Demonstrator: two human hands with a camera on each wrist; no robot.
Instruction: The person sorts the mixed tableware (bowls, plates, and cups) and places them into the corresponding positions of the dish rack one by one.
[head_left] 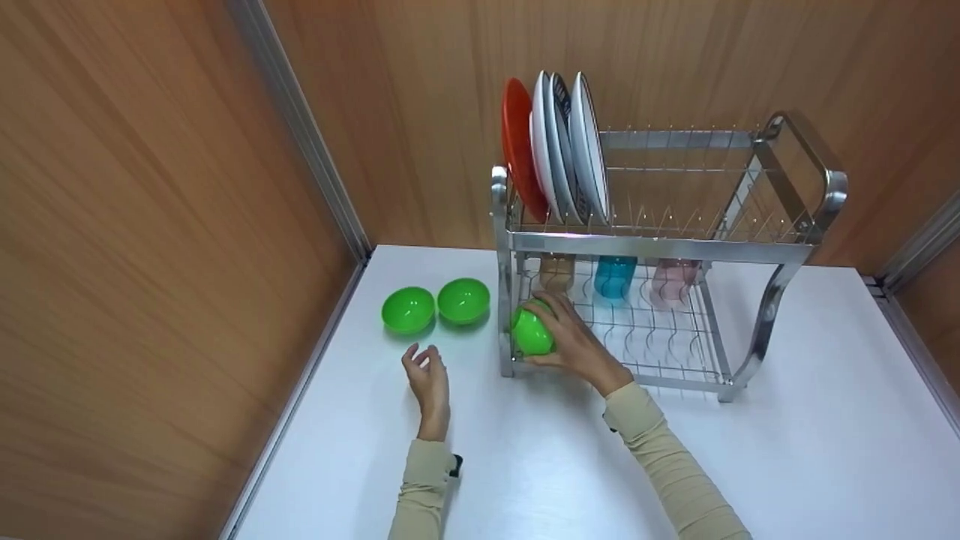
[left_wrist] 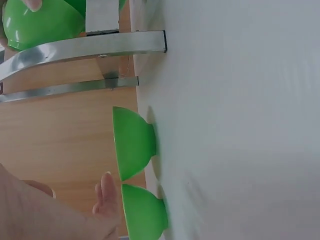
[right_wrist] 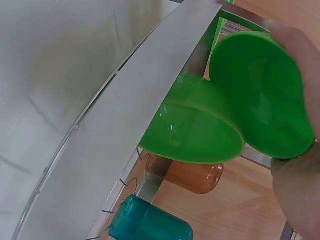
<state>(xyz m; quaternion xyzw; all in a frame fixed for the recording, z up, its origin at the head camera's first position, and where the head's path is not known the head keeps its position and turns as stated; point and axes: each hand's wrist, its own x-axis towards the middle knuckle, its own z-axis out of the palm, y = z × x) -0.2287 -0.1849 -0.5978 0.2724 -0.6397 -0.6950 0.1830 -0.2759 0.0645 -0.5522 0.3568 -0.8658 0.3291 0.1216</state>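
Observation:
At the left end of the dish rack's lower tier, my right hand (head_left: pixel 576 343) grips a green bowl (right_wrist: pixel 257 95) by its rim, thumb on one side and fingers on the other. Tilted on its side, that bowl overlaps another green bowl (right_wrist: pixel 195 132) on the lower tier in the right wrist view. My left hand (head_left: pixel 430 386) is idle above the table, fingers loosely bent and holding nothing. Just beyond its fingertips, two more green bowls stand upright side by side, a left bowl (head_left: pixel 408 310) and a right bowl (head_left: pixel 463 301).
The two-tier metal dish rack (head_left: pixel 645 246) holds a red plate (head_left: pixel 519 150) and several white plates (head_left: pixel 589 150) upright on top. Below stand a brown glass (head_left: pixel 556 271), a blue glass (head_left: pixel 615 277) and a pink glass (head_left: pixel 675 280). Wooden panels (head_left: pixel 420 112) enclose the white table (head_left: pixel 525 465).

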